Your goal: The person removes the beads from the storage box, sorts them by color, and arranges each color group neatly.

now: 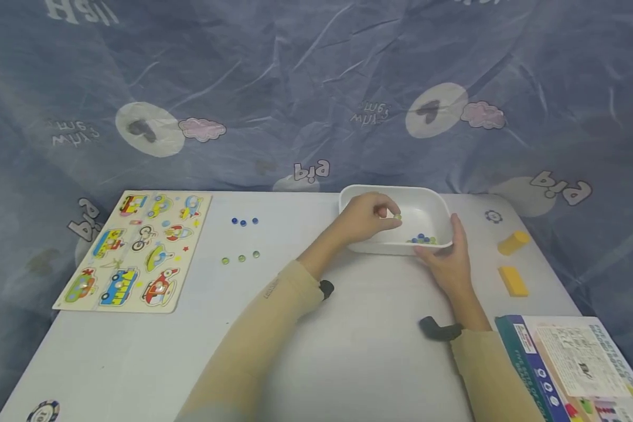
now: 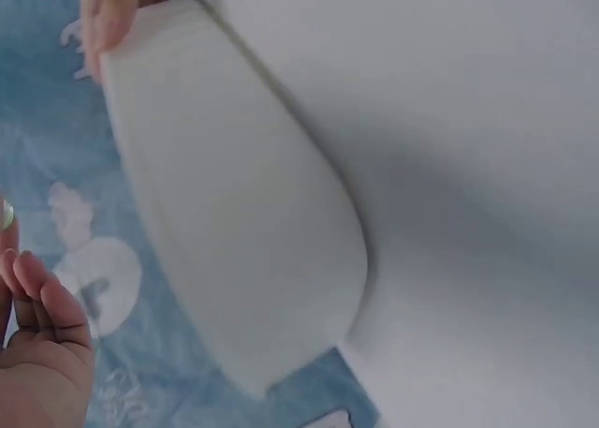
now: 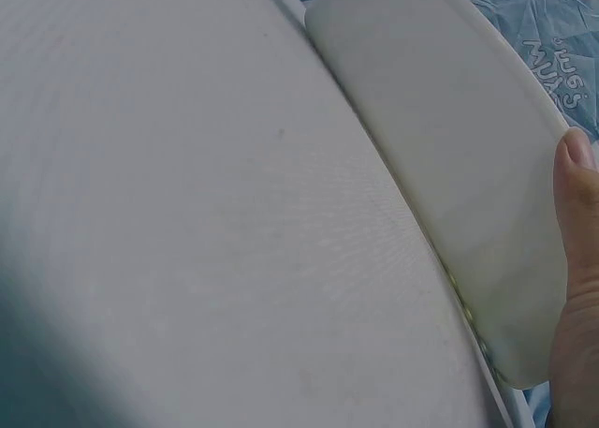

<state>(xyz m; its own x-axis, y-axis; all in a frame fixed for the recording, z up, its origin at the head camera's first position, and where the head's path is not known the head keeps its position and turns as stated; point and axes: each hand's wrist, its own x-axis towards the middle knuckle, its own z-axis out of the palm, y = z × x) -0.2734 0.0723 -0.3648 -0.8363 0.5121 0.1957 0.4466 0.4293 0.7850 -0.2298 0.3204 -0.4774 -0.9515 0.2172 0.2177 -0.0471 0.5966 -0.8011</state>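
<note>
My left hand [image 1: 366, 218] is over a white plastic tray [image 1: 427, 212], pinching a small green marble [image 1: 397, 217] between thumb and forefinger. The same green marble [image 2: 7, 214] shows at the left edge of the left wrist view. My right hand [image 1: 450, 266] grips the tray's front right corner, with its thumb [image 3: 577, 189] on the rim in the right wrist view. Blue and green marbles [image 1: 421, 239] gather inside that corner. Left of the tray, three blue marbles [image 1: 243, 223] lie on the table in a row, with three green marbles [image 1: 241, 258] nearer me.
A wooden vehicle puzzle board [image 1: 137, 252] lies at the table's left. On the right are a yellow cylinder [image 1: 513, 242], a yellow block [image 1: 514, 281] and a printed box [image 1: 575, 363] at the front corner. A patterned cloth [image 1: 306, 88] hangs behind the white table [image 1: 369, 328].
</note>
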